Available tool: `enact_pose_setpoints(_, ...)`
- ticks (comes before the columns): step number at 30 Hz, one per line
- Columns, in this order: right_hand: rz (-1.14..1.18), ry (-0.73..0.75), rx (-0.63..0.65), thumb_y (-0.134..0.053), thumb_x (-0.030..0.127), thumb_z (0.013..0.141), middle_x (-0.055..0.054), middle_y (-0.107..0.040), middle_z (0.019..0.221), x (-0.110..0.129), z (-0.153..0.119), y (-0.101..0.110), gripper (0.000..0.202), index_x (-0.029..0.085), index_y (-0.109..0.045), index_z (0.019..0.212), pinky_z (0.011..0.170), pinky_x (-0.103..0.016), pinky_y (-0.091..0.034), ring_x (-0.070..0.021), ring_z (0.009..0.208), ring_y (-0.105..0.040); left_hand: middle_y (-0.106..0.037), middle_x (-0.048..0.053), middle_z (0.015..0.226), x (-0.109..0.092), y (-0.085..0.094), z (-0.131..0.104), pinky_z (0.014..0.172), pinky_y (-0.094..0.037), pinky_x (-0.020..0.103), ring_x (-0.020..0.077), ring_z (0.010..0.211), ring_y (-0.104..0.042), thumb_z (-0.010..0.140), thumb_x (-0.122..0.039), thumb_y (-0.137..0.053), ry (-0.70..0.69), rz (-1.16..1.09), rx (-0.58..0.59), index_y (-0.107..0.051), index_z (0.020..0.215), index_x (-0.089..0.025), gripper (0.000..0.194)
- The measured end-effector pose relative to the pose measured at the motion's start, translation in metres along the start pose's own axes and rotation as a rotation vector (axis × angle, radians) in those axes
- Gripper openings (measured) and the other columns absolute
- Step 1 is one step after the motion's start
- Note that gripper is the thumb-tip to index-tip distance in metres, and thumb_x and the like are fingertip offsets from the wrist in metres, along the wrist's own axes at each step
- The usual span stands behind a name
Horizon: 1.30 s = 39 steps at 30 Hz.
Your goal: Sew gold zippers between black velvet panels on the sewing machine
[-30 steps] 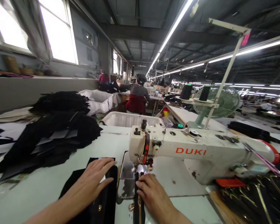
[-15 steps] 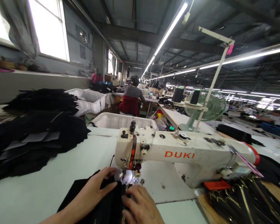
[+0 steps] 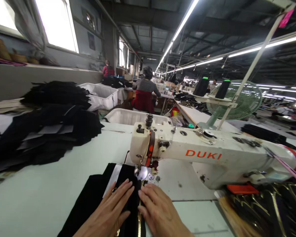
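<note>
Under the needle area of the white sewing machine lies a piece of black fabric with a pale strip along its top. My left hand rests flat on the fabric, fingers stretched out and pointing toward the presser foot. A gold-toothed zipper runs lengthwise along the right side of the fabric. Against it lies my right hand, its fingers extended over the zipper edge and gripping nothing visible. Part of the fabric is hidden beneath both hands.
Stacked black fabric pieces lie at the left on the table. More gold zippers sit at the lower right beside a red-orange object. Behind the machine stand a white bin, thread cones and a green fan. A person sits ahead.
My left hand has drawn back from the needle area and flattened on the fabric, uncovering the pale strip. My right hand stays by the zipper. The view has shifted, placing the machine farther right.
</note>
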State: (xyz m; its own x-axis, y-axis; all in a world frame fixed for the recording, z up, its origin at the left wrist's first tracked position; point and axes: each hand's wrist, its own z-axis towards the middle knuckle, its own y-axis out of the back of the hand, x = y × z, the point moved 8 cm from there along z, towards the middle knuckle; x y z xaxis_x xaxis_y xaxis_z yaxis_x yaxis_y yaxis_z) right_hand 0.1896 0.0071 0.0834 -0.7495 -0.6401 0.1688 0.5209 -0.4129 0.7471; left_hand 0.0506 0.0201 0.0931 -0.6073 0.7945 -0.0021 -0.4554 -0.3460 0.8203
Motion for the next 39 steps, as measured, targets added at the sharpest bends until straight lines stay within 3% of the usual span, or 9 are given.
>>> enact_pose_setpoints(6,-0.041,0.013,-0.068,-0.044,0.034,0.104,-0.005,-0.073,0.112,0.002,0.005,0.004,0.032,0.016,-0.068,0.116,0.096,-0.028,-0.056,-0.0213,0.102,-0.069,-0.052,0.006,0.147,-0.001,-0.009,0.000,0.106,-0.043,0.036,0.0209,0.134,-0.050,0.101,-0.018,-0.038,-0.071,0.055,0.026,-0.007,0.160,-0.018,0.066)
enact_pose_setpoints(12,-0.056,0.048,-0.088,-0.052,0.033,0.102,-0.005,-0.074,0.111,0.001,0.004,0.001,0.026,0.017,-0.067,0.115,0.098,-0.026,-0.053,-0.0198,0.103,-0.069,-0.053,0.002,0.146,0.004,-0.016,0.002,0.112,-0.035,0.026,0.0149,0.130,-0.054,0.102,-0.023,-0.047,-0.081,0.007,0.028,-0.015,0.159,-0.023,0.066)
enact_pose_setpoints(20,-0.038,0.043,-0.016,-0.057,0.033,0.099,-0.006,-0.072,0.114,-0.002,0.002,-0.006,0.027,0.017,-0.065,0.119,0.100,-0.028,-0.053,-0.0214,0.108,-0.067,-0.053,0.002,0.146,0.007,-0.008,0.012,0.104,-0.047,0.027,0.0173,0.125,-0.060,0.102,-0.023,-0.044,-0.064,-0.088,0.108,-0.001,0.160,-0.030,0.072)
enact_pose_setpoints(26,-0.038,0.055,-0.029,-0.059,0.033,0.098,-0.006,-0.073,0.113,-0.001,0.003,-0.005,0.026,0.017,-0.065,0.118,0.099,-0.027,-0.053,-0.0211,0.106,-0.067,-0.049,0.000,0.149,0.014,-0.016,0.010,0.106,-0.046,0.030,0.0188,0.129,-0.055,0.103,-0.023,-0.045,-0.044,-0.156,0.177,-0.011,0.159,-0.034,0.067)
enact_pose_setpoints(30,-0.028,0.070,0.002,-0.059,0.032,0.098,-0.006,-0.072,0.114,-0.001,0.004,-0.007,0.026,0.015,-0.064,0.118,0.100,-0.028,-0.053,-0.0208,0.106,-0.067,-0.054,-0.001,0.145,0.015,-0.012,0.011,0.105,-0.047,0.029,0.0181,0.125,-0.060,0.102,-0.022,-0.046,-0.030,-0.169,0.133,-0.007,0.159,-0.036,0.071)
enact_pose_setpoints(35,-0.045,0.067,-0.015,-0.059,0.032,0.098,-0.006,-0.072,0.115,-0.002,0.002,-0.009,0.027,0.016,-0.063,0.119,0.099,-0.029,-0.053,-0.0216,0.106,-0.067,-0.054,0.001,0.146,0.010,-0.010,0.009,0.103,-0.048,0.027,0.0167,0.125,-0.060,0.103,-0.022,-0.042,-0.064,-0.097,0.085,-0.005,0.160,-0.030,0.068)
enact_pose_setpoints(39,-0.069,0.065,0.017,-0.060,0.032,0.097,-0.007,-0.071,0.117,-0.003,-0.001,-0.015,0.029,0.016,-0.062,0.121,0.099,-0.030,-0.054,-0.0221,0.108,-0.066,-0.057,0.002,0.144,0.010,-0.014,0.007,0.104,-0.048,0.028,0.0187,0.124,-0.061,0.096,-0.019,-0.050,-0.054,-0.078,0.082,-0.019,0.159,-0.028,0.070)
